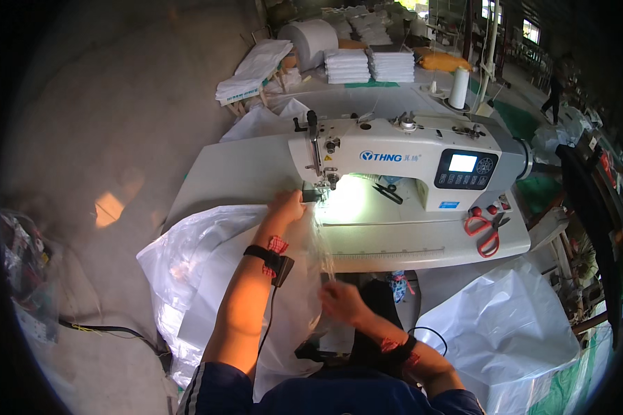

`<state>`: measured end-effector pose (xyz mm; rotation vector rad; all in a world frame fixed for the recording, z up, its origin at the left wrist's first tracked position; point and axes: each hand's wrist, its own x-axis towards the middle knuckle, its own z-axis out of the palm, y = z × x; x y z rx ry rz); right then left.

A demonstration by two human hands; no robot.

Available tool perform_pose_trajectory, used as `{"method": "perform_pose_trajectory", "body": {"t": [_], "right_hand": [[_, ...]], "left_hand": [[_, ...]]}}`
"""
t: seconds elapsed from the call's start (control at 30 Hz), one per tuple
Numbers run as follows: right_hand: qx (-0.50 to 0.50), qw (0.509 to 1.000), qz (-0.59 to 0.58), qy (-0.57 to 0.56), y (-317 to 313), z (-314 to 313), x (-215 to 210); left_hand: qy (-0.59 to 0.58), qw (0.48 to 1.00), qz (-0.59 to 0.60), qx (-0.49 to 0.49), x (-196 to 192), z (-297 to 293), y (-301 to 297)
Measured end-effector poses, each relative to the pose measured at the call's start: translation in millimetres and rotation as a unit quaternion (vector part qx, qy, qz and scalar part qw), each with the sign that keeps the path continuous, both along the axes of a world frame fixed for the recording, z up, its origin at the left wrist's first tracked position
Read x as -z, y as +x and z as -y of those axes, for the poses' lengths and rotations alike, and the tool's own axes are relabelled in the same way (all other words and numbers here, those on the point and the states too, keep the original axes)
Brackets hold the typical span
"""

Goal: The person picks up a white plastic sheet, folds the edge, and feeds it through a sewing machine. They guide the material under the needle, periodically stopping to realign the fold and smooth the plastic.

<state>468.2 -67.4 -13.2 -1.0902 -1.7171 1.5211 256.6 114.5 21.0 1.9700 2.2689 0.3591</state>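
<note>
A: Where the white table (256,166) spreads across the middle of the view, what stands on it?

B: 1 white industrial sewing machine (408,155) with a dark control panel on its right side. A lamp under the head lights the bed around the needle.

A: And the big pale stuff at the front?

B: A large translucent white woven bag (187,277) hangs off the table's near left edge and falls toward the person's lap. 1 part of it runs up to the presser foot. A second white bag (505,318) lies low on the right, well apart from the first.

A: What about the hands?

B: The left hand (287,205) rests on the bag's edge just beside the needle, fingers curled together and pressing the cloth down. The right hand (342,302) sits lower, below the table edge, fingers drawn together and pinching thin strands that hang from the bag. Both wrists wear a dark strap.

A: Anything smaller?

B: 2 stacks of folded white cloth (370,66) lie at the far end, near a large white roll (311,38). A white thread cone (459,88) stands behind the machine. Red-handled scissors (483,232) lie on the table's right end, and dark snips (387,192) lie under the machine arm.
</note>
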Motion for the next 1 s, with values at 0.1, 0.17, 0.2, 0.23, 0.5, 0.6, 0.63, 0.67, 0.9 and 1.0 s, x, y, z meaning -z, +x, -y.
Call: {"method": "perform_pose_trajectory", "body": {"t": [0.1, 0.17, 0.2, 0.23, 0.5, 0.6, 0.63, 0.67, 0.9, 1.0], "right_hand": [[0.111, 0.970, 0.029, 0.213, -2.6, -55.3, -10.7], [0.242, 0.921, -0.018, 0.305, -20.4, -102.8, -13.5], [0.257, 0.937, 0.012, 0.238, -27.7, -135.1, 2.4], [0.265, 0.949, 0.038, 0.167, -36.0, -159.1, 11.0], [0.108, 0.988, -0.093, -0.053, -91.4, -186.2, 11.0], [0.082, 0.958, 0.176, 0.212, -123.5, -202.8, 38.9], [0.036, 0.848, 0.370, 0.377, -112.1, -239.9, 76.0], [0.124, 0.876, 0.345, 0.313, -29.4, -297.4, 124.6], [0.169, 0.961, 0.083, 0.203, -110.8, -159.0, -4.6], [0.197, 0.941, 0.172, 0.216, -83.0, -157.8, -16.3]], "left_hand": [[0.018, 0.995, -0.044, 0.092, -6.9, -5.3, -5.9], [0.014, 0.987, 0.116, 0.108, -1.5, -12.2, -14.6], [0.004, 0.952, 0.275, 0.131, -1.2, -19.5, -8.9], [0.004, 0.952, 0.274, 0.136, -1.8, -21.6, -8.6], [0.026, 0.962, 0.249, 0.106, -0.2, -11.9, -31.2], [0.066, 0.959, 0.220, 0.169, 2.9, -10.3, -33.7], [0.053, 0.952, 0.234, 0.191, 5.1, -23.8, -13.4], [0.035, 0.916, 0.271, 0.293, 4.2, -65.6, 71.8], [-0.076, 0.917, 0.378, 0.106, -1.8, -7.8, -42.8], [-0.101, 0.899, 0.414, 0.099, 0.9, -21.8, -15.4]]}}
